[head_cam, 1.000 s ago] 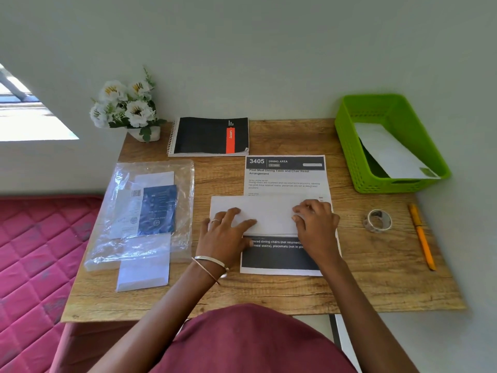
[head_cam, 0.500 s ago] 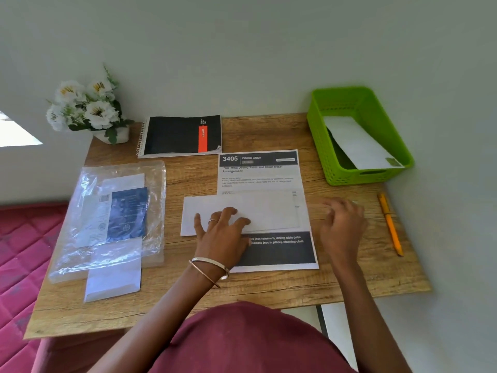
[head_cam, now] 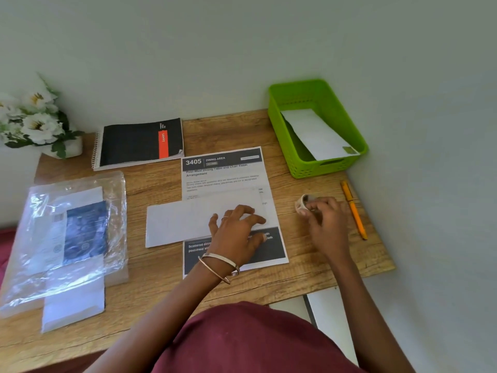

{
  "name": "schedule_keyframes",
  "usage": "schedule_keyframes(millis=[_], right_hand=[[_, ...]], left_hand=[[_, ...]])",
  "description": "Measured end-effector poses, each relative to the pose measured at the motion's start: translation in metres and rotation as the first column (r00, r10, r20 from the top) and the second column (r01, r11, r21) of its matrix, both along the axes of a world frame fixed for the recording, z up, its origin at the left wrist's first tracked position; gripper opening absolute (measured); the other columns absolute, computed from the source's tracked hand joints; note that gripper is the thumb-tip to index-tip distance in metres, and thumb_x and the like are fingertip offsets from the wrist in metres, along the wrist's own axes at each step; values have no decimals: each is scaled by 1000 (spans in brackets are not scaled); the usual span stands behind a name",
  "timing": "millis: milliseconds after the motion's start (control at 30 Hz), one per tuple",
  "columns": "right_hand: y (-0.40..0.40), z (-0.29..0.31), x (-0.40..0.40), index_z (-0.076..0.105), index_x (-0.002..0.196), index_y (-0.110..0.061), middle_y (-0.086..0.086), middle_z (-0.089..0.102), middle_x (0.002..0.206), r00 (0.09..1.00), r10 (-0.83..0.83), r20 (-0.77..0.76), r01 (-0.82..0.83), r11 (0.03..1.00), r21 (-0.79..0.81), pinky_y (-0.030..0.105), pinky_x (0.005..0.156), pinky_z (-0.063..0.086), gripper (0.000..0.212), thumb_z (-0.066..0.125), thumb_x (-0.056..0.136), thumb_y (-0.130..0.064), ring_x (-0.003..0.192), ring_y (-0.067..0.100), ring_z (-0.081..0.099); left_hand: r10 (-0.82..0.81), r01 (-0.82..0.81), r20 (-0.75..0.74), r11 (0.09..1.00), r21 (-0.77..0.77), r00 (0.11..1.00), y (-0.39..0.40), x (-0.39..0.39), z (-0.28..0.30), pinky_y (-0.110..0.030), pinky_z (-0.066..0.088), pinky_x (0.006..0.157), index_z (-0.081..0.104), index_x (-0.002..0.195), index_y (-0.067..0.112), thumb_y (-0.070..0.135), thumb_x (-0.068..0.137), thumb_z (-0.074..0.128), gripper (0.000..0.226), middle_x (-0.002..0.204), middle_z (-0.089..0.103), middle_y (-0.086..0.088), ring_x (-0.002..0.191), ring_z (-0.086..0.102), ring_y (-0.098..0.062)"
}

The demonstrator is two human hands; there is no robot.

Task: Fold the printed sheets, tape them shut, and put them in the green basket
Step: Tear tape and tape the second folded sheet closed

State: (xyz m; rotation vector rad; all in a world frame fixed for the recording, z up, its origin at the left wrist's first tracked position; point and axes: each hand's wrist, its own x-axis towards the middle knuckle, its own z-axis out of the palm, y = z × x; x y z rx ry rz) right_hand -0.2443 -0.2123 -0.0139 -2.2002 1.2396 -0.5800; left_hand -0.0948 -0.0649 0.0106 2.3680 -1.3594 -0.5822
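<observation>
Our left hand (head_cam: 236,232) lies with spread fingers on the folded white sheet (head_cam: 183,222), pressing it flat across the printed black-and-white sheet (head_cam: 223,173) on the wooden table (head_cam: 317,262). Our right hand (head_cam: 326,219) curls its fingers round the small clear roll of tape (head_cam: 302,203), just beside the yellow pencil (head_cam: 353,210) near the table's right edge.

We see several risks from here. The folded sheet is held by pressure alone, so if we lift the left hand to help find the tape's end, the fold will likely spring open. It also lies skewed over the printed sheet beneath; a strip laid carelessly could catch both papers and stick them together. Working the roll one-handed, the tape may twist or cling to our fingers. The pencil lies near enough that a sweep of the wrist could roll it off the table.

The green plastic basket (head_cam: 277,125) sits at the far right corner, already holding one taped white sheet (head_cam: 314,133).
</observation>
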Motion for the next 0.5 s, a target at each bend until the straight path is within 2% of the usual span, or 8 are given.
schedule_keyframes(millis=[100, 233, 367, 500], right_hand=[[4, 5, -1, 66, 96, -15, -4, 62, 106, 968, 123, 219, -150, 982, 111, 39, 86, 48, 12, 67, 84, -13, 105, 22, 53], [17, 12, 6, 68, 99, -19, -7, 64, 109, 908, 161, 385, -284, 915, 286, 39, 90, 50, 13, 66, 87, -15, 106, 11, 56], [24, 13, 15, 67, 100, -20, 1, 65, 112, 852, 229, 471, -410, 851, 327, 54, 90, 48, 14, 64, 88, -27, 109, 19, 58], [29, 18, 24, 66, 99, -25, 5, 64, 113, 817, 277, 505, -489, 798, 354, 57, 89, 47, 14, 61, 88, -31, 106, 25, 60]], left_hand=[[38, -47, -68, 990, -133, 997, -1, -2, 1, -46, 24, 106, 59, 117, 35, 38, 87, 59, 30, 125, 52, 11, 121, 44, -14], [108, -161, -173, 930, -330, 979, 3, -2, 9, -45, 45, 89, 66, 109, 28, 41, 82, 56, 31, 107, 65, 8, 103, 58, -15], [175, -242, -185, 857, -455, 967, 7, -1, 16, -43, 51, 79, 69, 103, 24, 36, 82, 60, 27, 98, 68, 7, 91, 61, -13], [219, -247, -115, 824, -509, 969, 10, 0, 16, -46, 51, 71, 69, 100, 26, 38, 80, 63, 25, 94, 67, 8, 87, 60, -13]])
